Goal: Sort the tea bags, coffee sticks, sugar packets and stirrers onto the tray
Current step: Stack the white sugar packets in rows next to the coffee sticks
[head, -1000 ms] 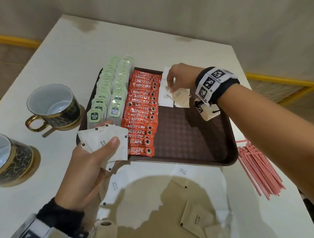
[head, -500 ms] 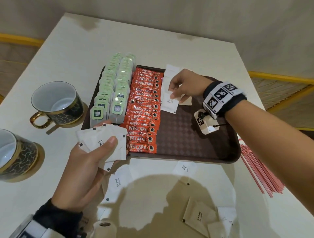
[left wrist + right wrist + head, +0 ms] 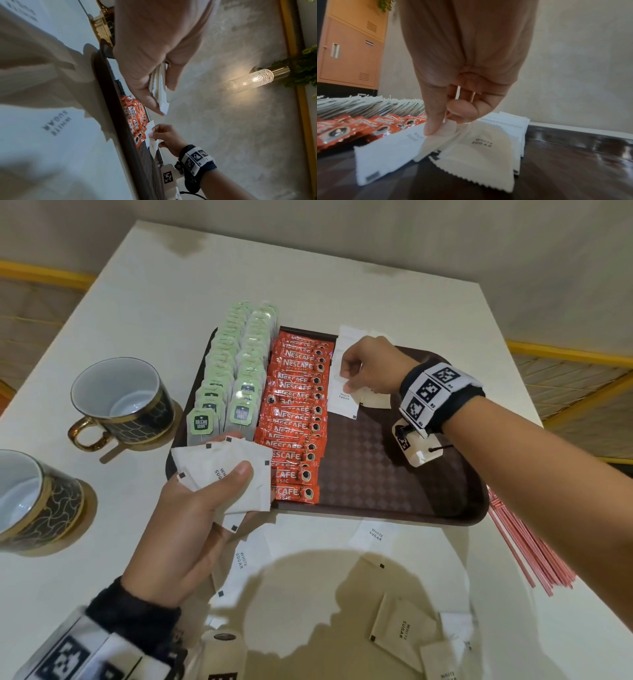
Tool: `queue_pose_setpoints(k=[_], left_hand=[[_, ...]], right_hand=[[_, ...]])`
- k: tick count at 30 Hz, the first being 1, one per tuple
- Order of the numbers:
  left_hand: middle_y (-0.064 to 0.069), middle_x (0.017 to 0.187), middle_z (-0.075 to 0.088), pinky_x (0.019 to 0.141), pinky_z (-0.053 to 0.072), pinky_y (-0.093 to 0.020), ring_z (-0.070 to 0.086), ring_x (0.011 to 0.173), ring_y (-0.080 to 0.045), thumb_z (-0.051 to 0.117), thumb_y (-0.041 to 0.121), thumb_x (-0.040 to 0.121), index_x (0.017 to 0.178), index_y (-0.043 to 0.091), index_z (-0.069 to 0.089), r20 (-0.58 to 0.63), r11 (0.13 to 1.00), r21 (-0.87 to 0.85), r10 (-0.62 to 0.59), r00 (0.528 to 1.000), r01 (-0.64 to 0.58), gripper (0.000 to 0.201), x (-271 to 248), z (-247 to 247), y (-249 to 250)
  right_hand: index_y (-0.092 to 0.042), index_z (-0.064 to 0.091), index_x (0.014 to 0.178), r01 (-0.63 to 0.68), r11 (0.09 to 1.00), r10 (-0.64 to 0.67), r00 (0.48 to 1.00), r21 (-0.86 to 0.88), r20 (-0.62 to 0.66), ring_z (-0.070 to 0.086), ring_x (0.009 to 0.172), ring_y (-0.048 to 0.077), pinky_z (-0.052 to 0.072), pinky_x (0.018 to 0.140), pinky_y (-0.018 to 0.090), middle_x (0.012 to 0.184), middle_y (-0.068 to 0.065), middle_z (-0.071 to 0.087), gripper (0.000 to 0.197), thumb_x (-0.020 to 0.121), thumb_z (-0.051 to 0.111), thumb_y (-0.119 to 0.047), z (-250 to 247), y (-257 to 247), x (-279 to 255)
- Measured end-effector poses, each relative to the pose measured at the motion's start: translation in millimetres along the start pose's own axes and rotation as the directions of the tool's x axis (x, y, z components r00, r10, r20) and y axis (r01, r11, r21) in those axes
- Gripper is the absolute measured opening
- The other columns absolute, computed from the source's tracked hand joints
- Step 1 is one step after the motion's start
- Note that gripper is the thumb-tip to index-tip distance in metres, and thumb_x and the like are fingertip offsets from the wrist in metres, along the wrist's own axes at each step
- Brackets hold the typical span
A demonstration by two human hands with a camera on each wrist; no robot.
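A dark brown tray [image 3: 394, 484] holds two rows of green tea bags [image 3: 236, 371] on its left and a row of orange coffee sticks [image 3: 298, 409] beside them. My left hand [image 3: 205, 501] grips a fan of white sugar packets [image 3: 222, 467] over the tray's near left corner. My right hand [image 3: 363, 371] pinches a white sugar packet [image 3: 440, 134] lying among the sugar packets [image 3: 346, 385] at the far middle of the tray. Pink stirrers [image 3: 527, 549] lie on the table right of the tray.
Two dark cups with gold trim, one [image 3: 120, 402] farther and one [image 3: 30, 498] at the left edge, stand on saucers left of the tray. Loose sugar packets [image 3: 400, 628] lie on the white table [image 3: 342, 292] in front of me, partly in shadow.
My right hand has slid a little nearer along the sugar row, fingers on a packet. My left hand keeps its fan of packets in the same place.
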State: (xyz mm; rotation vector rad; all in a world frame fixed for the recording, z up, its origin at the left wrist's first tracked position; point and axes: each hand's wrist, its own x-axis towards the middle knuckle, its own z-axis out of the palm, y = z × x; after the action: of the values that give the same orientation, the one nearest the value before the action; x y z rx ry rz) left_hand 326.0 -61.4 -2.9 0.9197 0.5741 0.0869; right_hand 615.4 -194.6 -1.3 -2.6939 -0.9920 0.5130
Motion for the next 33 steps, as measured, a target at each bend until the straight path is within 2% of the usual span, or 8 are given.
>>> queue_pose_setpoints(k=[4,7,10,14,20,24,29,33], left_hand=[[-0.009,0.117,0.071,0.079,0.059,-0.042,0.069,0.107,-0.026,0.056,0.008,0.091,0.13,0.017,0.057,0.04,0.996,-0.077,-0.033,0.999,0.036,0.04,6,13,3],[-0.01,0.115,0.072,0.082,0.059,-0.038,0.069,0.105,-0.025,0.054,0.004,0.091,0.122,0.017,0.06,0.054,0.991,-0.136,-0.013,0.998,0.02,0.034,12,25,6],[-0.008,0.11,0.074,0.08,0.059,-0.037,0.071,0.098,-0.022,0.054,0.007,0.094,0.113,0.019,0.064,0.084,0.992,-0.124,-0.015,0.996,0.026,0.025,15,37,11],[-0.01,0.101,0.075,0.073,0.061,-0.033,0.074,0.085,-0.018,0.053,0.016,0.096,0.109,0.015,0.065,0.172,0.985,-0.135,-0.079,0.982,0.103,0.019,14,48,17],[-0.015,0.131,0.062,0.096,0.046,-0.055,0.06,0.12,-0.033,0.05,0.014,0.091,0.133,0.01,0.053,0.387,0.936,-0.214,-0.181,0.904,0.279,0.043,10,45,22],[-0.021,0.123,0.065,0.087,0.054,-0.052,0.067,0.107,-0.037,0.051,0.002,0.085,0.135,0.004,0.05,0.364,0.975,-0.102,-0.147,0.92,0.196,0.049,10,49,16],[-0.022,0.118,0.068,0.081,0.059,-0.046,0.067,0.105,-0.039,0.053,-0.003,0.089,0.132,0.002,0.051,0.33,0.996,-0.004,-0.081,0.941,0.087,0.044,6,57,10],[-0.018,0.119,0.068,0.075,0.061,-0.04,0.067,0.106,-0.037,0.056,0.001,0.084,0.131,0.006,0.053,0.385,0.995,-0.026,-0.078,0.92,0.095,0.047,3,59,6]], right_hand=[[-0.01,0.065,0.104,0.014,0.999,-0.01,0.992,0.031,-0.126,0.054,0.081,0.016,0.04,0.062,0.021,0.097,0.002,0.06,0.03,0.08,0.078,-0.023,-8,-12,-16],[-0.009,0.065,0.097,0.076,0.927,-0.002,0.98,0.368,-0.199,0.058,0.071,0.013,0.048,0.05,0.016,0.09,0.003,0.063,0.026,0.082,0.076,-0.027,-10,-44,-54],[-0.011,0.067,0.097,0.093,0.781,-0.058,0.995,0.617,-0.075,0.06,0.069,0.013,0.051,0.052,0.026,0.085,0.009,0.062,0.03,0.079,0.079,-0.032,1,-81,-97],[-0.014,0.064,0.105,0.116,0.743,-0.061,0.993,0.659,-0.106,0.06,0.066,0.013,0.052,0.057,0.031,0.093,0.011,0.064,0.04,0.072,0.085,-0.023,14,-95,-121],[0.0,0.062,0.108,0.056,0.601,0.01,0.997,0.797,-0.078,0.06,0.051,0.011,0.049,0.048,0.019,0.084,0.012,0.058,0.035,0.076,0.075,0.007,5,-83,-140],[-0.006,0.066,0.108,0.091,0.658,0.008,0.992,0.748,-0.128,0.057,0.057,0.009,0.048,0.051,0.021,0.083,0.005,0.06,0.033,0.077,0.075,0.003,0,-79,-149],[-0.004,0.07,0.099,0.117,0.63,0.075,0.975,0.767,-0.21,0.061,0.061,0.013,0.044,0.047,0.017,0.088,0.019,0.065,0.021,0.08,0.077,-0.008,1,-85,-155],[0.001,0.068,0.084,0.123,0.576,0.243,0.918,0.808,-0.313,0.062,0.059,0.003,0.048,0.051,0.018,0.071,0.005,0.063,0.004,0.083,0.072,-0.001,-7,-75,-156]])
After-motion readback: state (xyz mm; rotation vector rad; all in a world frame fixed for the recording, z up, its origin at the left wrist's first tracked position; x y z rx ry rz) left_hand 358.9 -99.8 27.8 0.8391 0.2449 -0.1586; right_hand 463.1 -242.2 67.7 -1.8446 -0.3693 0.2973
